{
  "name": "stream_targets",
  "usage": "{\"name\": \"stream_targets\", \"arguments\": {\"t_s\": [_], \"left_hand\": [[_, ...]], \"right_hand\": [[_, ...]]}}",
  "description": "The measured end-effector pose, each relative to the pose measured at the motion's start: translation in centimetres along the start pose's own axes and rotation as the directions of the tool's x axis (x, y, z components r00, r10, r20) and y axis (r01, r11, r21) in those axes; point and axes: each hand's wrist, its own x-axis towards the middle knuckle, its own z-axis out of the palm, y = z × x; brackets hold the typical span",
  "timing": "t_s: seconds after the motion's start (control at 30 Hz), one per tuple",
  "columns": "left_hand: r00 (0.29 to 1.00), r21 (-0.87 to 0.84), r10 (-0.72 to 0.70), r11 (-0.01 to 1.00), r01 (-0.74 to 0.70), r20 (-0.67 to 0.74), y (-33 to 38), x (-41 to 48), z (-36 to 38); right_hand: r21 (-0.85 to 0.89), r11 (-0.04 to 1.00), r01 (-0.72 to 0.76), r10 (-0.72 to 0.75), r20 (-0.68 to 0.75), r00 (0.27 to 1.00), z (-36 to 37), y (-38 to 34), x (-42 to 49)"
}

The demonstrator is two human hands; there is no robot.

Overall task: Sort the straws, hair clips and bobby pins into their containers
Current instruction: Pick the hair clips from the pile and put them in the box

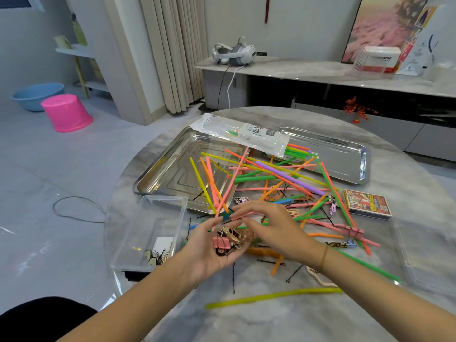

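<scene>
Glossy marble-look table (271,322), mirror-bright steel tray (158,178), clear plastic box (138,233) — matt plastic straws (259,178)

Bare forearms; thin bracelet (323,258) on right wrist.
</scene>
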Motion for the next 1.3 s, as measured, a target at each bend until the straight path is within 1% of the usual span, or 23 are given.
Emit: {"name": "stream_targets", "arguments": {"t_s": [0.07,0.17,0.3,0.4,0.67,0.73,0.83,0.9,1.0,1.07,1.13,1.23,1.3], "left_hand": [[1.0,-0.014,0.001,1.0,-0.001,-0.02,0.1,0.0,0.0],[0.999,-0.033,-0.001,0.999,0.0,-0.037,0.1,-0.2,0.0],[0.998,-0.03,0.011,0.999,-0.013,-0.068,0.1,-0.1,0.0],[0.998,-0.029,0.009,1.0,-0.011,-0.061,0.1,-0.1,0.0],[0.999,-0.026,0.005,1.0,-0.006,-0.051,0.1,-0.1,0.1],[0.999,-0.039,0.003,0.999,-0.005,-0.05,0.1,-0.1,0.1],[0.999,-0.043,0.001,0.999,-0.003,-0.046,0.0,-0.2,0.0],[0.999,-0.042,0.001,0.999,-0.003,-0.048,0.0,-0.2,0.0],[1.0,-0.046,0.001,0.999,-0.003,-0.027,0.1,-0.1,-0.1],[1.0,-0.048,0.006,0.999,-0.007,-0.019,0.1,0.0,-0.2],[0.999,-0.04,0.023,0.999,-0.024,-0.026,0.2,0.2,-0.1],[0.998,-0.045,0.062,0.997,-0.063,-0.034,0.0,0.4,0.4],[0.997,-0.06,0.072,0.996,-0.073,-0.016,-0.1,0.5,0.8]], "right_hand": [[-0.151,0.987,-0.051,0.054,0.017,0.998,-0.3,1.2,0.1],[-0.369,0.926,-0.078,0.134,0.127,0.983,-0.6,2.8,-0.1],[-0.545,0.838,0.043,0.143,0.295,0.945,-0.6,3.4,-0.4],[-0.606,0.791,0.08,0.165,0.338,0.927,-0.8,3.4,-0.4],[-0.655,0.743,0.135,0.155,0.365,0.918,-0.7,3.8,-0.5],[-0.673,0.72,0.168,0.133,0.372,0.919,-0.6,4.0,-0.6],[-0.674,0.712,0.197,0.095,0.37,0.924,-0.4,4.4,-0.7],[-0.653,0.733,0.192,0.057,0.34,0.939,-0.3,4.1,-0.8],[-0.551,0.821,0.15,0.003,0.267,0.964,-0.5,2.7,-0.8],[-0.452,0.877,0.161,-0.065,0.221,0.973,-0.6,1.7,-0.8],[-0.393,0.893,0.221,-0.154,0.195,0.969,-0.6,0.8,-1.1],[-0.38,0.85,0.365,-0.307,0.206,0.929,-0.4,-0.3,-2.1],[-0.42,0.801,0.426,-0.363,0.225,0.904,-0.2,-0.7,-2.8]]}}
